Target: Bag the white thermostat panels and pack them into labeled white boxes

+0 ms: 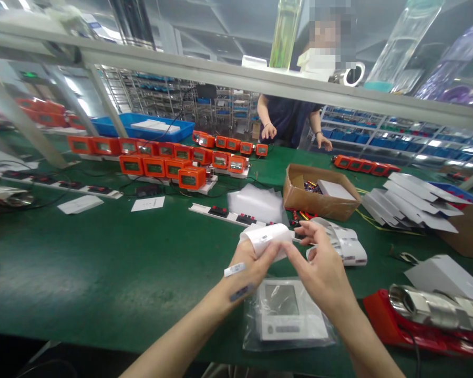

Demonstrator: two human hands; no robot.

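Note:
My left hand (249, 265) is closed around a curled white label strip (268, 237), with the thumb pressed on its near side. Two small stickers, a white one (234, 269) and a silvery one (241, 292), are stuck on the back of this hand and the wrist. My right hand (319, 262) is open, its thumb tip touching the strip's right end and its fingers apart. Below both hands lies a white panel device with a grey screen (280, 300) in a clear plastic bag (252, 338). Another loosely coiled label strip (352, 247) lies behind my right hand.
Orange-framed display units (192, 178) stand in rows at the back left. A cardboard box (319, 207) holds small parts. Folded white cartons (413, 202) and a red unit with a metal fitting (402, 320) are on the right. Across the green bench (122, 273) stands another person (287, 121).

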